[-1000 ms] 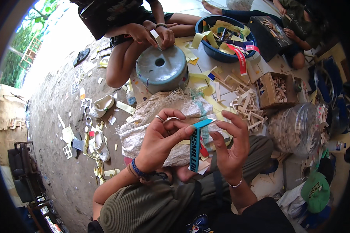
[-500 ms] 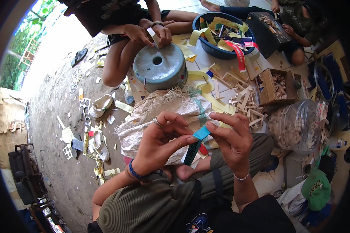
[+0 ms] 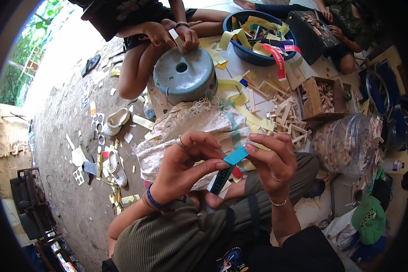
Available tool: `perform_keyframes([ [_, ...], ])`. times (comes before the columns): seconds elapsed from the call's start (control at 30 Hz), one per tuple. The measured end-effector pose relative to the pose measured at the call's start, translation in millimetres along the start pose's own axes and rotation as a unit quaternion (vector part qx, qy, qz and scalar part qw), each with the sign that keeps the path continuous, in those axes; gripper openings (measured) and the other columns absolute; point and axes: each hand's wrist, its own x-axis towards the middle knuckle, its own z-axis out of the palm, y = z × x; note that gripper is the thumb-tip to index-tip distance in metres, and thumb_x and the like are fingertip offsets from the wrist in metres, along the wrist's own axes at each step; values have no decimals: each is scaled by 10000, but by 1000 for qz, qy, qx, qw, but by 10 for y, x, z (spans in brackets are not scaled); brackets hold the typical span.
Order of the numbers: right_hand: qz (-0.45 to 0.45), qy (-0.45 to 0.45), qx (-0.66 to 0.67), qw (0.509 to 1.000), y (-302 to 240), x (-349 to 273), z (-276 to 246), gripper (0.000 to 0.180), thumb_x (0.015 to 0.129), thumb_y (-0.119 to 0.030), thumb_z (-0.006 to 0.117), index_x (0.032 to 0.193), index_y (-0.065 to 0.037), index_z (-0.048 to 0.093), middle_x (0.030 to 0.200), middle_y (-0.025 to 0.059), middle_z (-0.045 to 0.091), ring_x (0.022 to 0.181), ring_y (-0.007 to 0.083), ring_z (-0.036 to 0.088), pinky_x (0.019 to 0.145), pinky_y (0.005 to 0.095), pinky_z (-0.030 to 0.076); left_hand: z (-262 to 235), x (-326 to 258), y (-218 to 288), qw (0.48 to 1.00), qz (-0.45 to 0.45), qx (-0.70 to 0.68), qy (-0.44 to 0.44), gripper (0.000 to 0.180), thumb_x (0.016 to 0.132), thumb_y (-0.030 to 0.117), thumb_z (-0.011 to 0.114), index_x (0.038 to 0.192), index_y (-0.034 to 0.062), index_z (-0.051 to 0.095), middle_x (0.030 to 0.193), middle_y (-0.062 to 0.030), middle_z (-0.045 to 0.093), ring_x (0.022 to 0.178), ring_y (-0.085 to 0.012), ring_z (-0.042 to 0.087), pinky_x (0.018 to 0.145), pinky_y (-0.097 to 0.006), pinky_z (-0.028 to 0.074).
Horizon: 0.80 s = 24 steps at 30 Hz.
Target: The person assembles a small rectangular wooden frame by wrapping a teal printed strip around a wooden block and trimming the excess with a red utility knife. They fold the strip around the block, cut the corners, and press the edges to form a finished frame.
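Both my hands hold a narrow blue paper strip in front of my lap. My left hand, with a ring and a blue wristband, pinches its lower dark printed part. My right hand, with a thin bracelet, grips the bent upper end between thumb and fingers. Under my hands lies a crumpled woven sack. Red scraps show just behind the strip.
Across from me a person's hands hold a small white block over an upturned grey-blue basin. A blue bowl of paper strips, a wooden box of sticks, a clear jar, loose sticks, sandals and a green cap surround me.
The strip stood upright and straight between my hands; now it is tilted and its top end is bent over. My hands have drawn closer together.
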Motion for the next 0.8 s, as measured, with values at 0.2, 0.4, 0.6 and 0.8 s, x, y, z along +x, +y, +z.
perform_keyframes([
  [0.2,110,16,47,993,-39,-11,142,271,776,-115,838,1007,-55,709,1206,124,697,1027,242,652,810,323,488,4,26,-61,997,-17,-57,47,317,935,19,707,1196,-3,528,1012,-79,693,972,-131,684,846,-263,561],
  [0.4,250,-87,250,931,-45,-130,177,390,875,-352,777,1068,-26,683,1218,132,683,1125,236,642,948,346,486,-75,44,-45,979,-61,-138,138,281,958,100,705,1182,26,554,987,-43,688,886,-94,667,782,-255,556],
  [0.6,195,-185,395,879,-150,-372,142,279,860,-134,767,1109,-36,690,1140,118,705,1088,248,667,945,352,504,-146,65,-142,944,-123,-208,223,266,983,195,683,1175,85,536,1039,-15,665,926,-93,660,788,-261,564],
  [0.8,298,-138,418,847,-184,-425,235,226,902,-81,744,1102,-12,664,998,54,694,973,143,644,872,278,497,-106,126,-136,936,-186,-243,172,337,1049,326,556,1258,66,513,1084,-77,683,961,-139,688,815,-302,602],
])
